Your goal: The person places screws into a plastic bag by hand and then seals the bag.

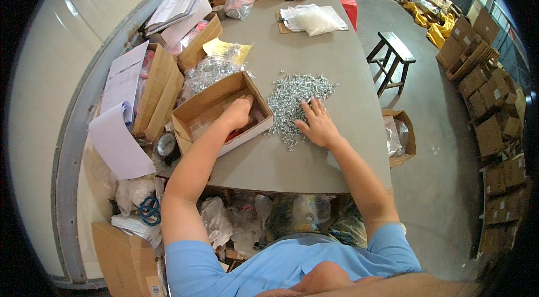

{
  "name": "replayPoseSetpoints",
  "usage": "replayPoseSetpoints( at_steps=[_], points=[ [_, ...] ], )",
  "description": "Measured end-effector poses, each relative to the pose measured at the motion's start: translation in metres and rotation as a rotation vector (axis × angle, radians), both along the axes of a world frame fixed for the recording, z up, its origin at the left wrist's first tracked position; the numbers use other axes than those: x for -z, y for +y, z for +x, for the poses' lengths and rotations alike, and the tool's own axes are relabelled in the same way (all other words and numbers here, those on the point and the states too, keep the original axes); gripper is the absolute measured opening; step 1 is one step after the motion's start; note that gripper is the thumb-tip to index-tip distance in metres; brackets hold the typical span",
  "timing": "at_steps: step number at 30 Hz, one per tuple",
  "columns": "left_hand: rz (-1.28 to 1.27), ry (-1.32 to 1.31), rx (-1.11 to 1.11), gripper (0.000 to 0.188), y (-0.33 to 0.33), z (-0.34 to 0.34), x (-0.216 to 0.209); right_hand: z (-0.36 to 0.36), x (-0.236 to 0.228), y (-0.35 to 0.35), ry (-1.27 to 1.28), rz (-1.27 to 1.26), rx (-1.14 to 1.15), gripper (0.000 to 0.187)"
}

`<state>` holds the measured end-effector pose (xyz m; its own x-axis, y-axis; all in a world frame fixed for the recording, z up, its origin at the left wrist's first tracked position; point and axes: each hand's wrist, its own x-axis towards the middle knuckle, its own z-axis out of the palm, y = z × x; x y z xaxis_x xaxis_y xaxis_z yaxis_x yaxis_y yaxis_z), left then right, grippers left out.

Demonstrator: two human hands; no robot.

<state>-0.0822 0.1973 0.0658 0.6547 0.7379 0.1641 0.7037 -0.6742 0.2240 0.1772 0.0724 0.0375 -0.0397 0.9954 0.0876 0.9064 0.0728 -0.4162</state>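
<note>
My left hand [238, 111] reaches into an open cardboard box [196, 107] on the grey table [314, 55]; its fingers are curled down inside, and what they grip is hidden. A pile of small silver screws [291, 99] lies spread on the table just right of the box. My right hand [318, 124] rests flat on the near right part of that pile, fingers apart, touching the screws.
Clear bags of screws [210, 70] lie behind the box. More cardboard boxes and papers [152, 80] line the left edge. Plastic bags [315, 18] sit farther up the table. A wooden stool [392, 55] and a floor box [400, 135] stand to the right.
</note>
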Motion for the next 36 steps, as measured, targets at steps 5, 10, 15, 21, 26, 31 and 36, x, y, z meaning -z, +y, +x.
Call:
replayPoseSetpoints(
  at_steps=[5, 10, 15, 21, 26, 31, 36],
  points=[
    [-0.213, 0.138, -0.044, 0.022, -0.009, 0.006, -0.03, 0.0, -0.012, -0.062, -0.052, -0.066, -0.202, 0.07],
    [-0.058, 0.002, 0.068, 0.033, -0.004, -0.024, -0.029, -0.001, -0.014, -0.125, -0.18, 0.022, -0.181, 0.074],
    [-0.132, -0.286, -0.049, 0.037, -0.038, -0.016, -0.069, -0.002, -0.016, -0.15, -0.153, -0.001, 0.113, 0.081],
    [-0.13, -0.5, -0.069, 0.029, -0.069, -0.01, -0.079, -0.019, -0.001, -0.13, -0.125, 0.065, -0.043, 0.08],
    [-0.25, -0.846, -0.051, 0.017, -0.129, -0.01, -0.071, -0.013, -0.014, -0.151, -0.043, 0.06, -0.167, 0.076],
    [-0.593, -1.016, -0.068, 0.015, -0.2, -0.021, -0.037, 0.001, -0.015, -0.169, 0.231, 0.129, 0.022, 0.065],
    [-1.16, -1.036, -0.215, 0.012, -0.261, -0.018, 0.01, -0.014, -0.024, -0.153, 0.137, 0.128, -0.109, 0.065]
  ],
)
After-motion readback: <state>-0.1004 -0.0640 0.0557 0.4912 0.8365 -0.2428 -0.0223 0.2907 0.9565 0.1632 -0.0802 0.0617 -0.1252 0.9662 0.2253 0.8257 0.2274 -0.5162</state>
